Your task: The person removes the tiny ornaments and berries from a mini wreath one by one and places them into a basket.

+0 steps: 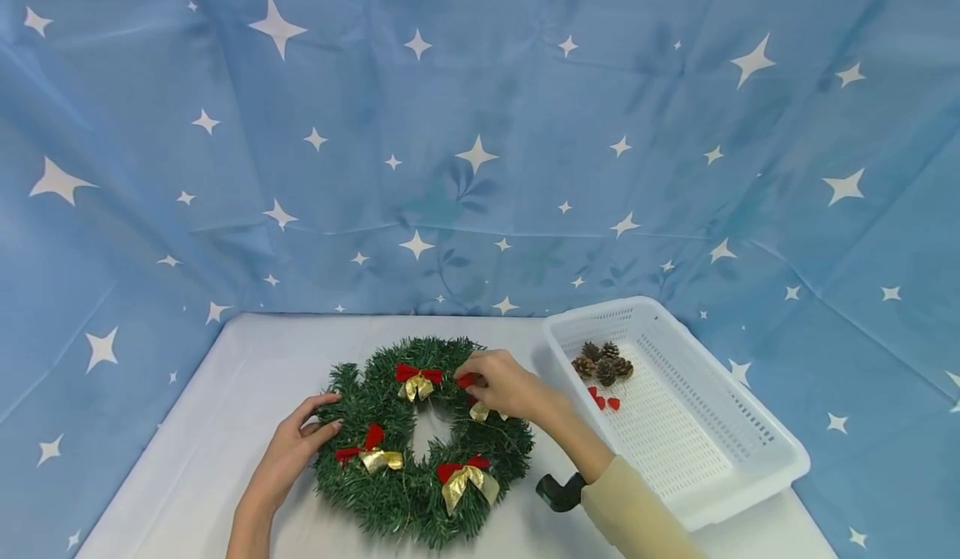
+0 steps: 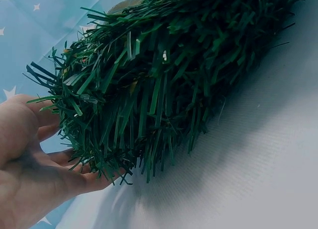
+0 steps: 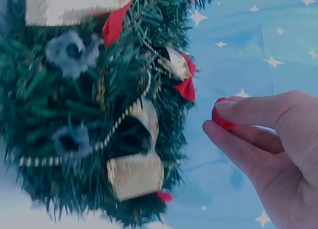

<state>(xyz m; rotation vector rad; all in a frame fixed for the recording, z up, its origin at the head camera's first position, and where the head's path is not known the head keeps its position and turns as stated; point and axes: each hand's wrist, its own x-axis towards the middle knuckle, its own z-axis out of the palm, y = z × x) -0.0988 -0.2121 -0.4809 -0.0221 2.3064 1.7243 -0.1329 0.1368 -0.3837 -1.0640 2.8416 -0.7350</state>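
A green tinsel wreath (image 1: 360,501) carries several red-and-gold bows, one of them a bow (image 1: 468,480) at the lower right. My left hand (image 1: 288,451) holds the wreath's left edge, its fingertips partly buried in the tinsel (image 2: 144,90). Over the upper right part of the ring, my right hand (image 1: 502,384) pinches a small red ornament (image 3: 223,115) between thumb and fingertip. In the right wrist view, that ornament is apart from the greenery, close to a small bow (image 3: 185,82). A gold bead string (image 3: 117,124) runs across the tinsel.
A white plastic basket (image 1: 697,426) stands to the right, holding several pine cones (image 1: 606,366) and a few small red ornaments (image 1: 613,404). White cloth (image 1: 210,426) covers the table. Behind hangs a blue curtain (image 1: 480,92) with white stars.
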